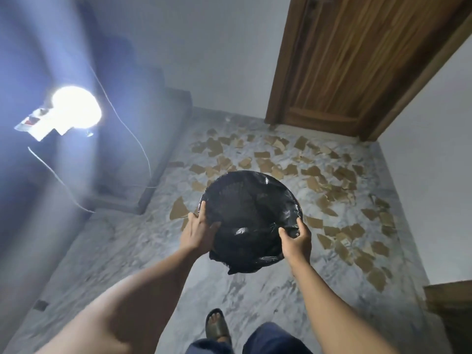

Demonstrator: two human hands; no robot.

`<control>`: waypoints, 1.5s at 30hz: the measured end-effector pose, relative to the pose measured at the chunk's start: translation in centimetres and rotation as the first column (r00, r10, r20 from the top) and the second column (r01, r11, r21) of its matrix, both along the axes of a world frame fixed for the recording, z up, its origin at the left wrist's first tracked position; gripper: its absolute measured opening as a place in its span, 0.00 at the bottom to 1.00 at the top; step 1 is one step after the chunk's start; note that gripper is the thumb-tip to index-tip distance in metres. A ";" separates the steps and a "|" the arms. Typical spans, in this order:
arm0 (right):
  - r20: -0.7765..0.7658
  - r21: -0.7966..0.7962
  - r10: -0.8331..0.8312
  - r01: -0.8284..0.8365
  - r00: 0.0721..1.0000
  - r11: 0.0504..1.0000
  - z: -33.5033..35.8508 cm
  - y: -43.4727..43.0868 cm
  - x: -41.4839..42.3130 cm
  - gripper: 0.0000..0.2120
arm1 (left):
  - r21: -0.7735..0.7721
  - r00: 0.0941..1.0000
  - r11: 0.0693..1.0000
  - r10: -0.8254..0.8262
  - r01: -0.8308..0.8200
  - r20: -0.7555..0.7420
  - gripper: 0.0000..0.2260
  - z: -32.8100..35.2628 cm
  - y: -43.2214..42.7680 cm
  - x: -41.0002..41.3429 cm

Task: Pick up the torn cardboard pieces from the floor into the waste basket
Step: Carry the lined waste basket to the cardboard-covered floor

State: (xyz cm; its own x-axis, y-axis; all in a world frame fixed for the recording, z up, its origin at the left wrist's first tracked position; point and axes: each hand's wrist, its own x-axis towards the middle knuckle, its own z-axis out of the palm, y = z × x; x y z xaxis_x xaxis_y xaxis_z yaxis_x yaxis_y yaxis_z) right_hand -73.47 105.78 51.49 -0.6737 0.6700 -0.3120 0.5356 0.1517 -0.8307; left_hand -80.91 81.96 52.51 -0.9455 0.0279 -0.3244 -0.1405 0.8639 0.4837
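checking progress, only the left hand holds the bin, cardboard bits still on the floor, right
No: in the head view the left hand and the right hand both hold the bin by its rim. The cardboard bits are still on the floor.

A home room: marble-patterned floor [143, 251], wooden door [344, 60], plain white walls [224, 47], bare bulb [76, 107].

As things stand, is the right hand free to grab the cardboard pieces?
Probably not yet: right hand grips the waste basket rim, and the cardboard pieces lie on the floor beyond it.
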 end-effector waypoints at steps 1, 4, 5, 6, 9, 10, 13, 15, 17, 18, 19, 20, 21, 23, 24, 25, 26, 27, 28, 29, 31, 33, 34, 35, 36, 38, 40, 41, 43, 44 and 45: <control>-0.001 0.000 -0.001 0.001 1.000 1.000 0.0 0.1 -1.7 0.31 | -0.014 1.000 1.000 -0.013 0.013 -0.003 0.35 0.3 0.1 -1.8; 0.015 0.002 0.009 -0.009 1.000 1.000 -0.6 0.9 -7.0 0.31 | -0.020 1.000 1.000 -0.020 0.020 0.009 0.35 0.4 0.8 -7.5; 0.025 -0.001 0.014 -0.014 1.000 1.000 -1.0 1.2 -8.7 0.31 | -0.016 1.000 1.000 -0.017 0.018 0.016 0.35 0.2 1.1 -9.3; 0.037 -0.001 0.020 -0.020 0.999 1.000 -1.5 1.5 -10.4 0.31 | -0.011 1.000 1.000 -0.016 0.016 0.020 0.35 -0.1 1.5 -11.1; 0.064 -0.019 0.031 -0.030 0.997 0.999 -3.4 2.6 -15.5 0.31 | 0.004 0.999 1.000 -0.006 0.006 0.036 0.32 -1.5 2.6 -16.2; 0.073 -0.027 0.037 -0.035 0.997 0.999 -4.2 3.0 -17.3 0.31 | -0.008 0.999 1.000 -0.003 0.003 0.051 0.31 -2.2 2.9 -18.0; 0.120 -0.042 0.054 -0.049 0.991 0.998 -8.3 4.5 -23.1 0.31 | -0.069 0.995 0.998 0.007 -0.001 0.101 0.29 -5.9 4.4 -23.5; 0.140 -0.055 0.057 -0.049 0.989 0.997 -12.3 5.3 -26.6 0.31 | -0.076 0.993 0.997 0.012 -0.003 0.117 0.31 -9.5 5.3 -27.3; 0.168 -0.059 0.053 -0.043 0.984 0.997 -17.1 6.3 -30.2 0.32 | -0.097 0.992 0.995 -0.001 0.013 0.124 0.34 -14.2 6.4 -31.3; 0.178 -0.067 0.050 -0.039 0.983 0.997 -19.8 6.9 -32.0 0.32 | -0.111 0.993 0.994 -0.011 0.024 0.115 0.35 -16.9 6.9 -33.4; 0.195 -0.086 0.049 -0.033 0.980 0.996 -22.5 7.4 -33.8 0.32 | -0.127 0.993 0.991 -0.020 0.034 0.115 0.36 -19.7 7.3 -35.4; 0.203 -0.100 0.051 -0.031 0.978 0.995 -25.4 8.1 -35.5 0.32 | -0.137 0.993 0.990 -0.023 0.039 0.113 0.37 -22.6 7.8 -37.4; 0.204 -0.109 0.061 -0.039 0.977 0.993 -28.3 8.7 -37.4 0.33 | -0.129 0.994 0.991 -0.029 0.043 0.103 0.36 -25.7 8.2 -39.6; 0.182 -0.137 0.074 -0.049 0.980 0.989 -33.7 9.9 -41.1 0.34 | -0.086 0.995 0.995 -0.039 0.047 0.088 0.36 -31.7 9.1 -43.9; 0.160 -0.150 0.079 -0.055 0.984 0.987 -36.6 10.6 -43.2 0.34 | -0.074 0.996 0.995 -0.056 0.060 0.063 0.37 -34.7 9.6 -46.2; 0.154 -0.163 0.080 -0.055 0.985 0.985 -39.2 11.2 -45.6 0.34 | -0.071 0.997 0.995 -0.067 0.069 0.034 0.38 -37.7 10.2 -48.6; 0.145 -0.168 0.088 -0.063 0.986 0.984 -41.8 11.8 -47.8 0.34 | -0.064 0.998 0.996 -0.064 0.065 0.008 0.39 -40.5 10.6 -50.8; 0.129 -0.166 0.097 -0.075 0.987 0.983 -44.3 12.7 -50.3 0.36 | -0.056 0.998 0.997 -0.063 0.061 -0.028 0.40 -42.9 11.1 -53.0; 0.107 -0.164 0.108 -0.089 0.988 0.982 -46.3 13.3 -52.7 0.37 | -0.053 0.996 0.997 -0.065 0.062 -0.068 0.40 -45.3 11.5 -55.3; 0.095 -0.162 0.116 -0.100 0.989 0.982 -48.3 14.0 -55.0 0.38 | -0.054 0.993 0.997 -0.068 0.063 -0.099 0.41 -47.6 11.9 -57.6; 0.033 -0.189 0.140 -0.131 0.990 0.973 -51.5 14.7 -59.5 0.36 | -0.041 0.984 0.997 -0.071 0.065 -0.166 0.41 -51.5 12.3 -62.4; -0.035 -0.271 0.109 -0.114 0.993 0.956 -53.6 14.9 -64.0 0.33 | -0.021 0.968 0.997 -0.077 0.074 -0.240 0.41 -54.8 12.6 -67.0; -0.062 -0.300 0.088 -0.103 0.994 0.948 -54.6 15.2 -66.2 0.32 | -0.018 0.958 0.996 -0.084 0.082 -0.275 0.41 -56.0 12.8 -69.1; -0.091 -0.320 0.076 -0.101 0.993 0.942 -55.5 15.3 -68.0 0.31 | -0.024 0.946 0.996 -0.089 0.085 -0.312 0.41 -57.2 12.9 -71.1; -0.122 -0.333 0.076 -0.112 0.990 0.936 -56.4 15.1 -69.6 0.31 | -0.029 0.931 0.997 -0.082 0.077 -0.355 0.40 -58.3 12.9 -72.7; -0.174 -0.352 0.073 -0.131 0.982 0.927 -58.5 14.7 -72.1 0.30 | 0.009 0.910 0.998 -0.046 0.055 -0.412 0.39 -60.5 12.8 -75.5; -0.221 -0.358 0.081 -0.158 0.972 0.920 -60.2 14.5 -74.0 0.29 | 0.103 0.893 0.993 0.003 0.049 -0.449 0.38 -62.7 12.5 -77.6; -0.243 -0.355 0.089 -0.174 0.966 0.919 -60.8 14.4 -74.7 0.28 | 0.129 0.884 0.991 0.020 0.046 -0.466 0.37 -63.8 12.4 -78.6; -0.287 -0.343 0.101 -0.200 0.953 0.918 -62.0 14.5 -75.9 0.27 | 0.145 0.862 0.988 0.035 0.044 -0.505 0.34 -65.2 12.4 -79.9; -0.306 -0.340 0.100 -0.207 0.947 0.917 -62.5 14.6 -76.4 0.26 | 0.158 0.849 0.987 0.049 0.041 -0.525 0.33 -65.5 12.6 -80.2; -0.321 -0.340 0.097 -0.210 0.942 0.917 -62.9 14.7 -77.0 0.25 | 0.180 0.841 0.983 0.065 0.039 -0.537 0.31 -65.8 12.8 -80.6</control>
State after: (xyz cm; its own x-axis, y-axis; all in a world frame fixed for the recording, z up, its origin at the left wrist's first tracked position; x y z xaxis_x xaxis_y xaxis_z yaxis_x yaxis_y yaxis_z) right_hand -150.43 120.44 -11.36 -0.8571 0.4277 -0.2871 0.2555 -0.1311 -0.9579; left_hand -161.56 94.77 -13.34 -0.9691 0.0219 0.2457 0.1767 0.7569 0.6292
